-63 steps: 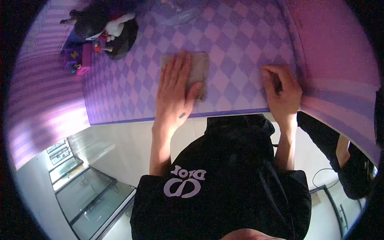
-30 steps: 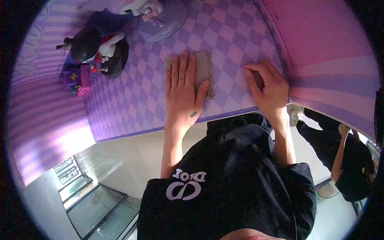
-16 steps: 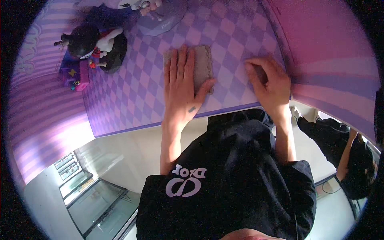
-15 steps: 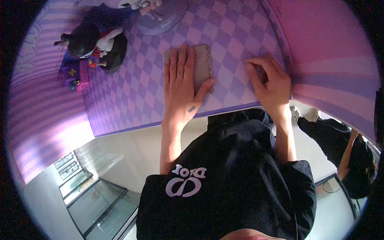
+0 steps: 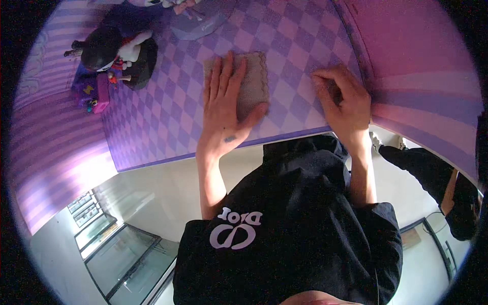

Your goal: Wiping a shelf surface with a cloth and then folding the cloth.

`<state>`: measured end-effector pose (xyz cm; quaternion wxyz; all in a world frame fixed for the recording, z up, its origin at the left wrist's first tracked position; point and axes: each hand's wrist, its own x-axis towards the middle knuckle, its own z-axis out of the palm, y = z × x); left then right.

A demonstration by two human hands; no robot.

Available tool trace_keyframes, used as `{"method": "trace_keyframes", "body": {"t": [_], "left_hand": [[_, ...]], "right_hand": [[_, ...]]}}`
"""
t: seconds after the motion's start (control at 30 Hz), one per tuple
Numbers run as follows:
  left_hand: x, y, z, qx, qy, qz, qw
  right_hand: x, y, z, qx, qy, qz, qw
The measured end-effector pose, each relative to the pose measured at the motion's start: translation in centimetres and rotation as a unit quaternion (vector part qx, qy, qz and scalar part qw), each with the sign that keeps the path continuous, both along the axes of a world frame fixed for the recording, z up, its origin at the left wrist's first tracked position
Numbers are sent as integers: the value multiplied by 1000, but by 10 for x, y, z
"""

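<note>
My left hand [image 5: 222, 109] lies flat, palm down, on a grey-brown cloth [image 5: 254, 81] with a wavy edge. Its fingers are stretched out and slightly spread, with the thumb out toward the cloth's near right corner. The cloth rests on a surface with a purple and pink diamond pattern [image 5: 300, 46]. Farther right, my right hand [image 5: 351, 104] rests on or just above the same surface, apart from the cloth. Its thumb and index finger curl together at the tips; whether anything is between them I cannot make out.
A black-haired figurine [image 5: 101, 48] stands at the far left beside a small pink and purple box [image 5: 101, 94]. Another figurine's round base [image 5: 195, 25] is at the back. Striped purple walls [image 5: 46, 137] flank both sides. A person in dark clothes [image 5: 427, 165] is beyond the right wall.
My left wrist has shifted left, turning the hand slightly on the cloth, and its fingers are spread a little more. My right hand has hardly moved. The person at right has moved.
</note>
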<state>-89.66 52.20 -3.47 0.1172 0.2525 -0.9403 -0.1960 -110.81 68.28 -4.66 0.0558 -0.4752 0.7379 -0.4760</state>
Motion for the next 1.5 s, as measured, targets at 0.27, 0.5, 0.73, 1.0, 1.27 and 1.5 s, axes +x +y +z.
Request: {"method": "trace_keyframes", "body": {"t": [0.27, 0.5, 0.73, 1.0, 1.27, 1.5], "left_hand": [[3, -4, -8, 9, -4, 14, 1000], [2, -4, -5, 20, 10, 18, 1000], [1, -4, -4, 19, 2, 21, 1000], [1, -4, 1, 0, -15, -3, 1000], [1, -5, 1, 7, -15, -12, 1000], [0, -3, 3, 18, -5, -1, 1000]], "right_hand": [[-2, 8, 6, 30, -138, -8, 990], [-5, 8, 7, 10, -177, -6, 984], [-7, 8, 9, 10, -157, -7, 987], [-3, 7, 6, 24, -106, -12, 994], [1, 4, 4, 23, -39, -8, 999], [-1, 1, 6, 27, -33, 9, 999]]}}
